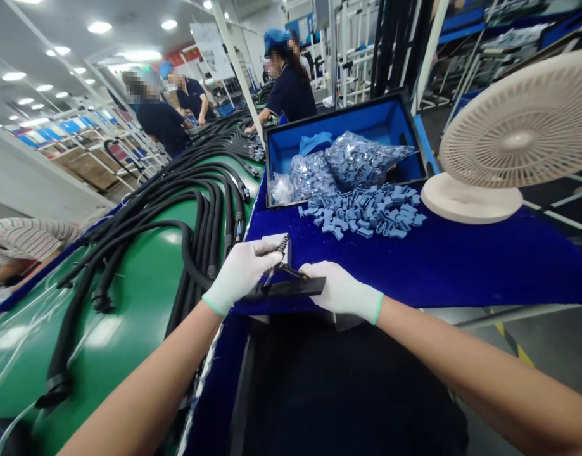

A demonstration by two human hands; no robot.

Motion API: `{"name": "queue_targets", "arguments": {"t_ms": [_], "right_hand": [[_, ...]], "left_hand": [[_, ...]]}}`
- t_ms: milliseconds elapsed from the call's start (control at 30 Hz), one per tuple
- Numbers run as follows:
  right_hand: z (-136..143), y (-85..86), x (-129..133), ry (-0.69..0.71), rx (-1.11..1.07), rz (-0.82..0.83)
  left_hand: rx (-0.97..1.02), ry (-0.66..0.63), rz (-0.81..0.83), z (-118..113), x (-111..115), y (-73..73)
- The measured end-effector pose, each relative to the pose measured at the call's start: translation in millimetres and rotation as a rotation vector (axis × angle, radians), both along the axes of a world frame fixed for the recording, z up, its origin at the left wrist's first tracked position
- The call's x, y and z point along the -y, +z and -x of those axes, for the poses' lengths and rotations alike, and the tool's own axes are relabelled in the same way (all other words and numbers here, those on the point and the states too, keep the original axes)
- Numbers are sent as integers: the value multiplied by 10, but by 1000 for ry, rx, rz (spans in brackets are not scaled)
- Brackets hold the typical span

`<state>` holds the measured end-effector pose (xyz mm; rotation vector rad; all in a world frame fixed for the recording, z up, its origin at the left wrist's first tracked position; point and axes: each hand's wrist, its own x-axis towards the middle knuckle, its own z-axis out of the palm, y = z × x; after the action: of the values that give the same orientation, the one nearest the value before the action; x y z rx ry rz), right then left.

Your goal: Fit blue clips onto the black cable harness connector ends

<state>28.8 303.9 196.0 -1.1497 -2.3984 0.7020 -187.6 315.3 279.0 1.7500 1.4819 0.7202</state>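
My left hand [246, 271], in a white glove, is closed, with thumb and fingers pinching a small dark ribbed piece [284, 243]. Beneath that piece sits a small pale block [274, 240] on the blue table covering. My right hand [342, 290], gloved too, has its fingers bent together behind the end of a flat black bar [295, 288]. A thin dark part with a yellow spot [297, 273] runs up to its fingertips; what exactly they grip is hidden. Just beyond both hands lies a pile of small blue plastic clips [366, 212].
A blue bin [380, 117] with bagged blue pieces stands behind the pile. To the right is a beige fan [516, 139]. Black corrugated hoses [196, 209] cover the green table [143, 253] on the left. Several people work further back; a striped sleeve [34, 234] shows at far left.
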Motion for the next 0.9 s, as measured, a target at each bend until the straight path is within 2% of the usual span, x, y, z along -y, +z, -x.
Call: {"name": "queue_targets", "arguments": {"t_ms": [67,133,200,233,300,333,400,467,533,667,900], "right_hand": [[-112,99,-29,-5,57,-35],[-231,159,-53,-107,149,-129],[-319,182,-30,-168,152,-193],[-341,182,9,-139,80,-164],[-331,164,137,-24,-195,50],[-300,147,213,-3,-353,190],[-202,101,349,-76,-630,420],[-95,49,418,-207,-828,530],[-22,14,410,-256,-957,575],[-15,47,300,-153,-1024,647],[-55,177,242,-28,-1013,839]], "left_hand": [[84,25,70,17,-21,-15],[209,59,142,35,-32,-50],[356,65,206,41,-25,-89],[421,60,233,37,-14,-102],[475,32,254,17,24,-106],[459,11,238,2,52,-95],[352,-39,149,-29,119,-54],[175,-99,24,-58,194,-8],[-2,-173,-79,-83,263,19],[-170,-288,-143,-111,345,9],[-176,-282,-78,-140,433,20]]}}
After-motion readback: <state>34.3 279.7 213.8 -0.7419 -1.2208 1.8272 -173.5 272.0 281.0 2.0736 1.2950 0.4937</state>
